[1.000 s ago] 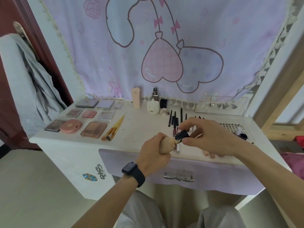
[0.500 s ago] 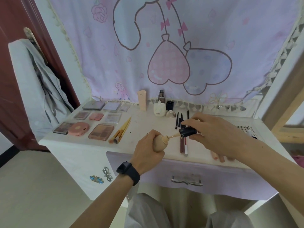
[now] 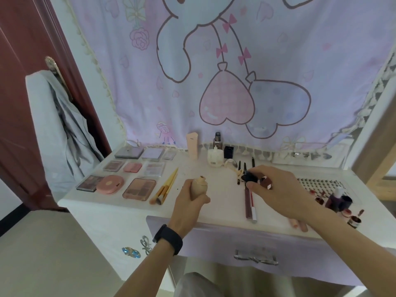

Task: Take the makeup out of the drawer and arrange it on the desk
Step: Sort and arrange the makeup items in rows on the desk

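Left hand [image 3: 188,209] has its grip wrapped round the little beige bottle [image 3: 198,188], upright and uncapped, over the front of the tabletop [image 3: 225,200]. Right hand [image 3: 278,189] has a pinch grip on the black cap [image 3: 249,178], thumb against fingertips. The cap's applicator wand [image 3: 237,173] pokes out to the left, apart from the bottle. Palettes [image 3: 139,188] sit off left.

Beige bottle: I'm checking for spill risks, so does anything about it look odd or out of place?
Yes. The rounded beige bottle, gripped by the left hand, is open at the top. Its black cap with applicator wand is pinched by the right hand, apart from the neck.
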Available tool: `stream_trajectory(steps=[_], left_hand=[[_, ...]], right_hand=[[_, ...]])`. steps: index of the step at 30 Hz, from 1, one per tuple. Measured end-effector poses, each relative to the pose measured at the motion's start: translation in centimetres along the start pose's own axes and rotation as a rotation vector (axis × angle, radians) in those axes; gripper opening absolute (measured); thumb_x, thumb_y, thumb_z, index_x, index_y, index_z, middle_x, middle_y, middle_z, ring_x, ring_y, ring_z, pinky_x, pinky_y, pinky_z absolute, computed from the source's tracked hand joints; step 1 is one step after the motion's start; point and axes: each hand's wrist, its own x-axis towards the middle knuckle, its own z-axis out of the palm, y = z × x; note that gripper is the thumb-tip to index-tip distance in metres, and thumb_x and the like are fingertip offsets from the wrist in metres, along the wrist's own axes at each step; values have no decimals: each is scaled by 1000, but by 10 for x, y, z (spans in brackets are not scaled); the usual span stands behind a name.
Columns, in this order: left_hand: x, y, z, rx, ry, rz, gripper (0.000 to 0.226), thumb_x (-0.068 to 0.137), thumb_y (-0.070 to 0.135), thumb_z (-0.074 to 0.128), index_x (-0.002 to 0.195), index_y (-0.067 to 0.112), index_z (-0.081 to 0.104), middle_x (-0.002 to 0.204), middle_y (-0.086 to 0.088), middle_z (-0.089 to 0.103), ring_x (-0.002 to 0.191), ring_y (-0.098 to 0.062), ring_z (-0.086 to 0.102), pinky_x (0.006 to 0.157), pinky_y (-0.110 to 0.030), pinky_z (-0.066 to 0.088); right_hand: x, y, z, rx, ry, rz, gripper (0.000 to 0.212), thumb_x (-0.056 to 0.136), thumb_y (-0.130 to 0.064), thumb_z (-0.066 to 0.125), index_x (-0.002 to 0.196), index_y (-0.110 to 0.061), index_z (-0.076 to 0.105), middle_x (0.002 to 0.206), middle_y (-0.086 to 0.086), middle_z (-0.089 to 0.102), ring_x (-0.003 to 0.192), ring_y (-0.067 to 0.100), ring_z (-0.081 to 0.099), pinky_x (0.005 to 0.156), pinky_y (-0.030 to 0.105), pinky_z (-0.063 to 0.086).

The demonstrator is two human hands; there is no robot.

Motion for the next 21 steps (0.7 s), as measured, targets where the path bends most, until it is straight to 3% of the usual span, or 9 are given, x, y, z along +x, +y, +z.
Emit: stream_trajectory(steps=[3, 7, 12, 17, 21], left_hand=[[12, 0, -1, -116, -32, -13, 22, 78, 30, 59, 96, 20, 52, 82, 8, 48, 66, -8, 41, 59, -19, 38], [35, -6, -1, -31, 3, -56, 39, 90, 23, 70, 124, 23, 51, 118, 1, 59, 93, -12, 58, 74, -21, 47], [73, -13, 2, 104, 41, -23, 46, 80, 30, 81, 119, 29, 58, 116, 9, 65, 105, -10, 62, 91, -32, 54], [102, -20, 7, 264, 60, 46, 44, 72, 37, 86, 105, 45, 59, 102, 24, 64, 96, 11, 55, 73, -7, 37], [119, -30, 13, 294, 30, 44, 46, 70, 36, 87, 105, 45, 60, 98, 26, 63, 92, 10, 56, 68, 0, 39]], right_hand=[[9, 0, 12, 125, 30, 68, 10, 96, -43, 64, 105, -47, 60, 100, -25, 66, 84, -7, 61, 68, 6, 44], [28, 5, 27, 219, 37, 162, 16, 94, -46, 66, 108, -40, 62, 103, -25, 68, 90, -8, 63, 73, 9, 43], [57, 14, 45, 210, 44, 251, 16, 91, -49, 68, 94, -42, 54, 93, -22, 70, 85, -8, 62, 66, 12, 41], [84, 27, 66, 132, 60, 254, 18, 89, -45, 72, 97, -38, 57, 95, -18, 65, 86, -4, 57, 66, 14, 38], [98, 36, 77, 68, 63, 249, 19, 88, -42, 74, 92, -40, 55, 88, -19, 62, 82, 1, 57, 65, 18, 38]])
